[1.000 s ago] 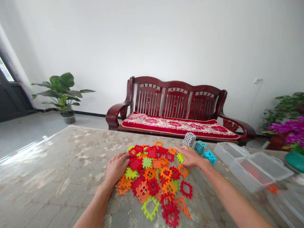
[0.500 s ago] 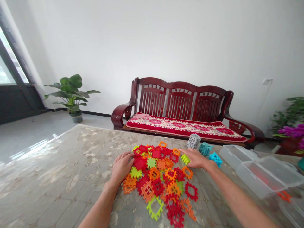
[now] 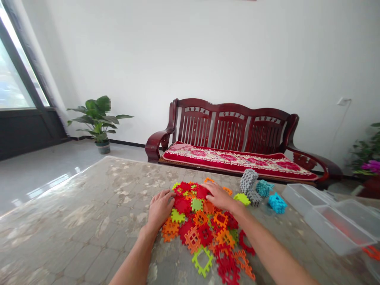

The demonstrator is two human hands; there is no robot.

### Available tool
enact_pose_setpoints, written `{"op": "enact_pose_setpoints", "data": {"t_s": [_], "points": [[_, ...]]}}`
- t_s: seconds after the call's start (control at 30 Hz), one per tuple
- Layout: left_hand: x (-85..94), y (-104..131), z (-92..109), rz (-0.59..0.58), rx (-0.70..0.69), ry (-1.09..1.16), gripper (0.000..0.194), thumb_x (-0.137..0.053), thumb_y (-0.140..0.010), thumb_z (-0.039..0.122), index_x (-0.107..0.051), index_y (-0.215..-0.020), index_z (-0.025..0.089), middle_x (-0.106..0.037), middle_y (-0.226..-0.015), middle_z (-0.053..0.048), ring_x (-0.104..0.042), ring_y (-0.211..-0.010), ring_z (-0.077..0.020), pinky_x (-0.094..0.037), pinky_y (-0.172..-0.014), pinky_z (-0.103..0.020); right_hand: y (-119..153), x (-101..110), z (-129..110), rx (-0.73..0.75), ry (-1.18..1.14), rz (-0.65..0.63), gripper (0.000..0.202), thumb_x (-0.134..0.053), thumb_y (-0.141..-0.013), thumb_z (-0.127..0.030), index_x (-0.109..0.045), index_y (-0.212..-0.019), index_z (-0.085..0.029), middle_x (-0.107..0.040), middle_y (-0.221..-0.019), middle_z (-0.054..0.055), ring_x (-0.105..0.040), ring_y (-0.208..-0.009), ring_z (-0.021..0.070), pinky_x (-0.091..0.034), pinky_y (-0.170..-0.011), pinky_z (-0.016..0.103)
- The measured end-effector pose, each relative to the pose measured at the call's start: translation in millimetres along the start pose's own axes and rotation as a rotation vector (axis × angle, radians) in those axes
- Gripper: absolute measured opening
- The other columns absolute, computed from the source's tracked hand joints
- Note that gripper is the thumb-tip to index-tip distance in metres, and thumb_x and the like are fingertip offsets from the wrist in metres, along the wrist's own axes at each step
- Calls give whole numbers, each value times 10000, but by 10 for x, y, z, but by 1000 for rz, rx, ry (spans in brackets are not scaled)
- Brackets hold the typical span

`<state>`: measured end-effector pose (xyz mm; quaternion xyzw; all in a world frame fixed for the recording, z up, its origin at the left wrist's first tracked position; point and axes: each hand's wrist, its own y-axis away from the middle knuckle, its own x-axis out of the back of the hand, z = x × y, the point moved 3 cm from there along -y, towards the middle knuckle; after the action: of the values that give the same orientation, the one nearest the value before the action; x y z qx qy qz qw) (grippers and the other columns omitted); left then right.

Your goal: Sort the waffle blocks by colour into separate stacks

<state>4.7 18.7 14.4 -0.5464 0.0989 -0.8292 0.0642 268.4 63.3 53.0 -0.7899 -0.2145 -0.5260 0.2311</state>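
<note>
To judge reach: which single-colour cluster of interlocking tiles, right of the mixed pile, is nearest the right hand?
The lime cluster, just beside the right hand; the grey cluster, teal cluster and blue cluster lie farther away.

The single view looks from the person's head, facing forward and down across the bench [image 3: 97, 221], near enough that both forearms [image 3: 135, 253] enter from the bottom edge. The pile of plastic pieces [image 3: 204, 234] sits low, just right of centre; the wooden sofa [image 3: 229, 132] and white wall [image 3: 208, 51] stand farther off, ahead.
</note>
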Motion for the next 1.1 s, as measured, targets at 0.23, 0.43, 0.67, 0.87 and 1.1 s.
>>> {"op": "enact_pose_setpoints", "data": {"t_s": [0.23, 0.43, 0.67, 0.87, 1.1], "points": [[12, 8, 11, 6, 12, 22, 346, -457, -897, 274, -667, -1173, 278, -630, -1320, -48, -539, -1254, -224, -366, -1074, -399, -190, -183, -149, 10, 138, -107, 449, -452, -942, -307, -539, -1379, -245, -504, -1463, 69, -403, -1367, 254, -258, -1160, 467], [-9, -19, -4, -2, 62, 36, 441, -437, -919, 335, -551, -1336, 247, -623, -1339, -74, -541, -1254, -226, -363, -1073, -397, 63, -61, -106, 9, 106, 8, 300, -507, -915, -287, -696, -1145, -253, -688, -1199, 48, -547, -1184, 226, -367, -1055, 403], [-24, -33, 40, -54, 8, 30, 491, -394, -946, 402, -467, -1429, 348, -541, -1450, -24, -439, -1365, -232, -268, -1150, -452, -217, -53, -154, -136, 37, 146, 353, -476, -882, -195, -684, -1165, -219, -689, -1189, 61, -570, -1126, 204, -384, -1032, 355], [-33, -36, 54, -133, -6, 35, 437, -421, -933, 390, -561, -1347, 376, -498, -1490, 19, -345, -1433, -258, -190, -1184, -521, -585, -265, -421, -72, 61, 68, 549, -469, -854, -160, -510, -1400, -186, -525, -1441, 77, -432, -1324, 217, -283, -1138, 373], [6, -26, 72, -134, -24, 97, 401, -444, -916, 341, -614, -1278, 335, -532, -1460, 6, -339, -1435, -257, -191, -1188, -514, -605, -329, -591, -90, 111, -18, 591, -521, -791, -152, -539, -1378, -224, -645, -1266, 76, -499, -1212, 238, -366, -1049, 358]]}}
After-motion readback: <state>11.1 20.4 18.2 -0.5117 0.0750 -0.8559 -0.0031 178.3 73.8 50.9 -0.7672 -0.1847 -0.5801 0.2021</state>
